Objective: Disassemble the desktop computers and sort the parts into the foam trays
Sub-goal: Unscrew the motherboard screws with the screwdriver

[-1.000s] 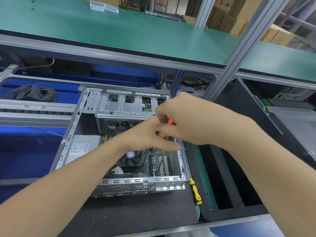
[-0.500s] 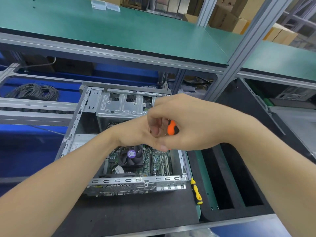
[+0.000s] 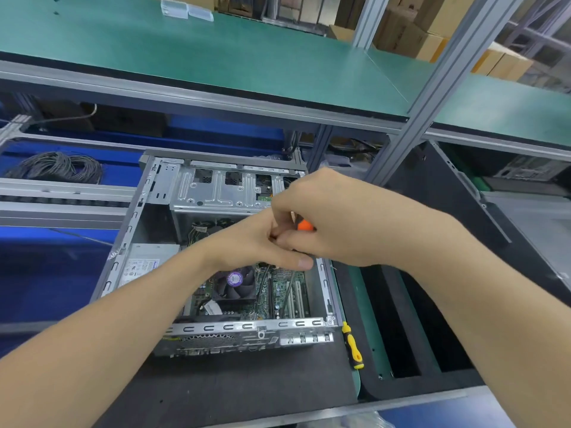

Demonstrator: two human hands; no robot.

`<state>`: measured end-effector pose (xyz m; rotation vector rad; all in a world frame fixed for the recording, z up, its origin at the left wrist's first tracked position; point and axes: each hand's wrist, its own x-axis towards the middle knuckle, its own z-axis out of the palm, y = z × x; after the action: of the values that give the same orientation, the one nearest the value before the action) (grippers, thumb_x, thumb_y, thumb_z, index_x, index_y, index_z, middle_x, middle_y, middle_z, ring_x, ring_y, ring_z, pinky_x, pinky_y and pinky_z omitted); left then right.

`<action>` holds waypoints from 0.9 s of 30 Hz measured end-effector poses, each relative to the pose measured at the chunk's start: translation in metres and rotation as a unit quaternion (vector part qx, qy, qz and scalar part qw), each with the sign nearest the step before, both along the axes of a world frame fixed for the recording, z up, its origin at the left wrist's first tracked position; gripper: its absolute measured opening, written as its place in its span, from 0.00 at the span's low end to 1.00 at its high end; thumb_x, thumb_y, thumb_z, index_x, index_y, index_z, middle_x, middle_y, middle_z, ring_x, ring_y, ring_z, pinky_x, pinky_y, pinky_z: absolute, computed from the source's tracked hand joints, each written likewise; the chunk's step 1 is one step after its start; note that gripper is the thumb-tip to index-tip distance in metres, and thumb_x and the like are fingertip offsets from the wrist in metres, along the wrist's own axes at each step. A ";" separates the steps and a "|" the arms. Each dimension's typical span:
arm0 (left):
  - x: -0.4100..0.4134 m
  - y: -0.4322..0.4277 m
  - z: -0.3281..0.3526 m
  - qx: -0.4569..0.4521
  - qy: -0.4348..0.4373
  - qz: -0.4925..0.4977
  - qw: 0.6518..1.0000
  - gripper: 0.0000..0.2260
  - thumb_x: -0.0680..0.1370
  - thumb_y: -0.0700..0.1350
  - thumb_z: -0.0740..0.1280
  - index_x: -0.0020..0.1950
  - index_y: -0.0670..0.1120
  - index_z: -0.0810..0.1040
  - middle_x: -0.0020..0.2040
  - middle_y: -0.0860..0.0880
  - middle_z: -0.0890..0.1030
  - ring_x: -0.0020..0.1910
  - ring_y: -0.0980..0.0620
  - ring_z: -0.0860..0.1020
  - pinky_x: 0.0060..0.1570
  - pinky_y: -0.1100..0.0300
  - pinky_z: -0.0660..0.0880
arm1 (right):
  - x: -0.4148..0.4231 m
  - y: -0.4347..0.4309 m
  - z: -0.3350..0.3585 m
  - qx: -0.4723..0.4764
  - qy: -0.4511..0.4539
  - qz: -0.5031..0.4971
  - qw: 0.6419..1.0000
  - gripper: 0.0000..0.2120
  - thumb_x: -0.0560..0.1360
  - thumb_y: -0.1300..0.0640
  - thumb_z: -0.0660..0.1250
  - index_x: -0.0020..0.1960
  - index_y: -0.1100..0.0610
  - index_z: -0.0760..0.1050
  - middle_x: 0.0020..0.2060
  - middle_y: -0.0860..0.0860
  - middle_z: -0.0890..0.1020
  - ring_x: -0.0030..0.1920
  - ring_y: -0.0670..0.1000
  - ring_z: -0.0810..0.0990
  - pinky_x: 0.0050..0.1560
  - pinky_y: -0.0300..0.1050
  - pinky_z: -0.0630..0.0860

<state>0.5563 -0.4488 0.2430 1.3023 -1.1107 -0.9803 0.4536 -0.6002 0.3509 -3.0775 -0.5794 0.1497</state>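
Desktop computer [image 3: 216, 193] lying flat, side open, fan visible; black foam tray [image 3: 401, 387] just right.

We see an electronics workshop. A green-matted shelf [image 3: 216, 57] on aluminium framing [image 3: 438, 88], a foam tray [image 3: 432, 384], stacked cartons [image 3: 401, 32] and an opened computer case [image 3: 216, 193] mark it.

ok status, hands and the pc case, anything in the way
Right hand grips orange screwdriver, left hand bunched against it, hold hidden. Shaft down in open computer case. Yellow screwdriver lies outside case, not in the way.
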 end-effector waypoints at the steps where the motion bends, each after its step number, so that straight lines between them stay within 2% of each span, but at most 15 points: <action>1: 0.003 0.002 -0.001 -0.002 0.010 -0.006 1.000 0.08 0.71 0.45 0.76 0.45 0.54 0.80 0.38 0.42 0.73 0.39 0.50 0.73 0.43 0.63 0.72 | 0.003 0.008 0.006 0.022 0.011 -0.022 0.999 0.21 0.70 0.47 0.76 0.46 0.27 0.67 0.51 0.27 0.74 0.46 0.30 0.76 0.30 0.36 0.75; 3: 0.010 0.005 -0.003 -0.005 0.015 -0.014 1.000 0.09 0.72 0.46 0.76 0.48 0.47 0.78 0.38 0.33 0.68 0.38 0.36 0.67 0.44 0.55 0.69 | -0.003 0.018 0.020 0.064 0.058 -0.051 0.995 0.16 0.71 0.51 0.76 0.50 0.35 0.72 0.47 0.36 0.79 0.46 0.35 0.78 0.37 0.35 0.76; 5: 0.017 0.007 -0.005 0.008 0.024 -0.022 0.999 0.13 0.72 0.45 0.75 0.49 0.39 0.77 0.38 0.30 0.66 0.37 0.30 0.63 0.44 0.49 0.63 | -0.003 0.023 0.030 0.064 0.095 -0.045 0.992 0.16 0.72 0.58 0.75 0.51 0.40 0.75 0.44 0.39 0.79 0.46 0.38 0.77 0.40 0.34 0.73; 7: 0.020 0.008 -0.007 0.024 0.024 -0.037 0.999 0.16 0.72 0.45 0.74 0.48 0.33 0.76 0.38 0.32 0.70 0.38 0.31 0.67 0.46 0.47 0.64 | -0.003 0.027 0.036 0.065 0.127 -0.037 0.989 0.18 0.72 0.63 0.72 0.51 0.42 0.77 0.44 0.39 0.79 0.46 0.40 0.77 0.42 0.36 0.72; 9: 0.019 0.008 -0.009 0.038 0.015 -0.035 0.999 0.17 0.71 0.46 0.75 0.48 0.34 0.77 0.39 0.34 0.74 0.39 0.41 0.70 0.45 0.51 0.68 | -0.003 0.028 0.038 0.066 0.150 -0.033 0.986 0.19 0.71 0.66 0.70 0.52 0.43 0.78 0.44 0.39 0.80 0.47 0.42 0.77 0.45 0.39 0.74; 11: 0.017 0.007 -0.008 0.036 0.000 -0.041 0.999 0.13 0.72 0.46 0.75 0.47 0.36 0.79 0.38 0.35 0.74 0.40 0.45 0.70 0.45 0.53 0.67 | -0.002 0.028 0.037 0.066 0.148 -0.026 0.986 0.15 0.72 0.62 0.71 0.52 0.43 0.78 0.44 0.39 0.77 0.49 0.43 0.76 0.48 0.39 0.73; 13: 0.016 0.005 -0.004 0.019 -0.010 -0.045 0.999 0.05 0.72 0.41 0.75 0.43 0.45 0.80 0.37 0.43 0.75 0.40 0.50 0.72 0.45 0.58 0.70 | -0.002 0.030 0.033 0.086 0.120 -0.037 0.988 0.06 0.75 0.50 0.72 0.50 0.44 0.77 0.44 0.39 0.76 0.49 0.42 0.76 0.50 0.36 0.72; 14: 0.015 0.005 -0.002 0.012 -0.016 -0.034 0.999 0.08 0.70 0.41 0.76 0.42 0.43 0.78 0.36 0.43 0.73 0.39 0.50 0.72 0.44 0.59 0.71 | -0.002 0.032 0.029 0.093 0.091 -0.050 0.990 0.06 0.76 0.45 0.71 0.48 0.44 0.77 0.44 0.39 0.77 0.48 0.42 0.76 0.50 0.37 0.73; 16: 0.014 0.004 -0.002 0.017 -0.022 -0.010 1.000 0.15 0.69 0.43 0.79 0.42 0.38 0.75 0.34 0.40 0.70 0.35 0.47 0.69 0.39 0.59 0.68 | 0.001 0.034 0.015 0.076 0.000 -0.098 0.992 0.14 0.77 0.37 0.67 0.44 0.48 0.75 0.40 0.43 0.77 0.45 0.47 0.77 0.47 0.47 0.76; 19: 0.014 0.001 -0.011 0.064 -0.016 0.031 0.997 0.25 0.69 0.46 0.80 0.41 0.28 0.69 0.31 0.35 0.62 0.32 0.36 0.58 0.33 0.57 0.58 | 0.010 0.037 -0.004 0.018 -0.125 -0.188 0.974 0.22 0.79 0.34 0.62 0.44 0.53 0.72 0.34 0.49 0.73 0.39 0.54 0.76 0.39 0.50 0.74; 21: 0.013 0.001 -0.014 0.070 -0.032 0.048 0.996 0.24 0.70 0.45 0.79 0.39 0.30 0.68 0.30 0.35 0.59 0.32 0.36 0.56 0.29 0.61 0.56 | 0.016 0.033 -0.012 0.086 -0.122 -0.181 0.972 0.18 0.79 0.39 0.67 0.45 0.54 0.73 0.32 0.47 0.74 0.35 0.48 0.74 0.39 0.48 0.73; 23: 0.021 0.004 -0.018 0.059 -0.042 0.042 0.996 0.15 0.70 0.42 0.79 0.37 0.41 0.72 0.29 0.38 0.58 0.28 0.44 0.56 0.28 0.65 0.56 | 0.022 0.029 -0.015 0.170 -0.107 -0.172 0.964 0.13 0.75 0.44 0.74 0.47 0.52 0.74 0.31 0.45 0.76 0.33 0.43 0.73 0.37 0.39 0.69; 24: 0.025 0.007 -0.019 0.061 -0.039 0.027 0.997 0.11 0.71 0.40 0.78 0.39 0.47 0.75 0.28 0.44 0.59 0.27 0.50 0.56 0.28 0.66 0.56 | 0.025 0.025 -0.017 0.225 -0.083 -0.177 0.954 0.13 0.73 0.47 0.76 0.48 0.51 0.75 0.31 0.45 0.78 0.32 0.42 0.75 0.36 0.35 0.69; 25: 0.030 0.010 -0.022 0.066 -0.028 0.010 0.997 0.10 0.73 0.38 0.76 0.45 0.50 0.78 0.29 0.46 0.60 0.28 0.51 0.57 0.30 0.65 0.57 | 0.029 0.021 -0.019 0.294 -0.038 -0.184 0.937 0.14 0.71 0.49 0.78 0.49 0.51 0.75 0.32 0.45 0.81 0.31 0.42 0.77 0.35 0.34 0.71; 27: 0.039 0.017 -0.033 0.093 0.021 -0.009 0.995 0.15 0.74 0.32 0.69 0.59 0.41 0.74 0.32 0.43 0.61 0.28 0.47 0.57 0.32 0.59 0.54 | 0.038 0.011 -0.029 0.420 0.065 -0.194 0.884 0.15 0.71 0.55 0.79 0.51 0.55 0.74 0.36 0.50 0.84 0.34 0.48 0.81 0.40 0.50 0.80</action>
<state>0.5955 -0.4321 0.2096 1.4164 -1.0193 -1.1399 0.4912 -0.5895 0.3222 -2.2366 0.0167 0.0681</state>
